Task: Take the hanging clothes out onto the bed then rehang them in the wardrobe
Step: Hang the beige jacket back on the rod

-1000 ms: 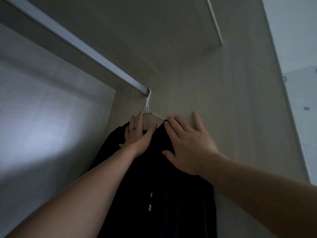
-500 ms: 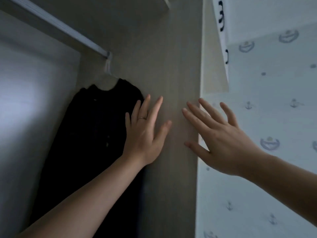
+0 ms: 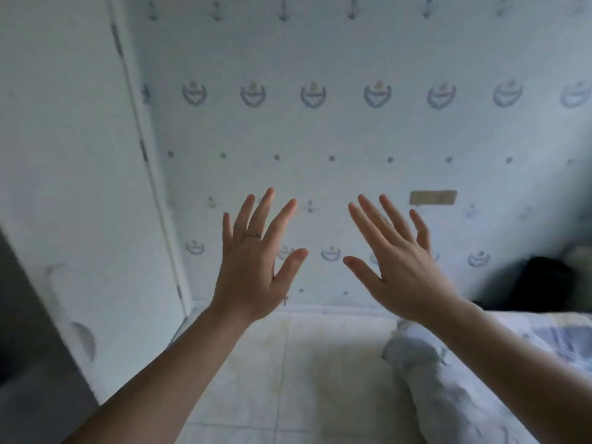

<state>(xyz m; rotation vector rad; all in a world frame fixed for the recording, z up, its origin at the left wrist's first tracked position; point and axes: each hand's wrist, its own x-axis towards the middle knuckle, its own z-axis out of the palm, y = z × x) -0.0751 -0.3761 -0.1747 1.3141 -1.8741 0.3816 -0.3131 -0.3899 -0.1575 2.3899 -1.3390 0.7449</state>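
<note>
No readable text; the tan label (image 3: 433, 198) looks too blurred.

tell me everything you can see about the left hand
The left hand is bare and raised in front of the patterned wall, its back toward the camera. The fingers are straight and spread, and the thumb points out toward the right hand, with a clear gap between the two. A thin ring sits on one finger. The hand holds nothing and touches nothing. Its bare forearm runs down to the lower left, above the pale bed.
</note>
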